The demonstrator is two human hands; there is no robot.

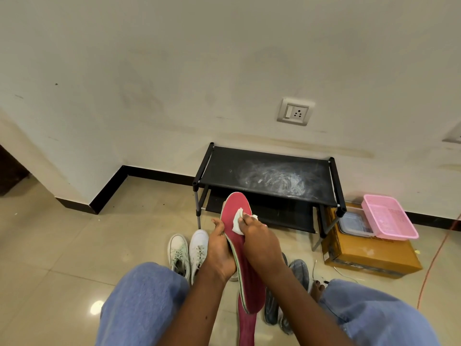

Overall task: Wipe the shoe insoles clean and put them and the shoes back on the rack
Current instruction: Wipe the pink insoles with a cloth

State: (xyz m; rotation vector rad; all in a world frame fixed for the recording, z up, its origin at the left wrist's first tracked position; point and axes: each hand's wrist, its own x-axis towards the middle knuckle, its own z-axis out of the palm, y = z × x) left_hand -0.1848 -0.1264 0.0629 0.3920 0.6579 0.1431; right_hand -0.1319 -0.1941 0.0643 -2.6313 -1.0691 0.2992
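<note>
insole (239,245) edge in left hand (220,255) | right hand (259,242) presses wipe (238,221)

floor tiles (74,233) – glossy | basket (391,221) – plastic | box (369,258) – cardboard

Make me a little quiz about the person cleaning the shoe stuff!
1. True or false: the white shoes are on the black rack.
2. Which hand presses the white wipe on the red insole? A) left hand B) right hand
3. What pink thing sits on the cardboard box?

Key:
1. False; they stand on the floor.
2. B; the right hand wipes while the left hand holds the insole.
3. A pink basket.
</note>
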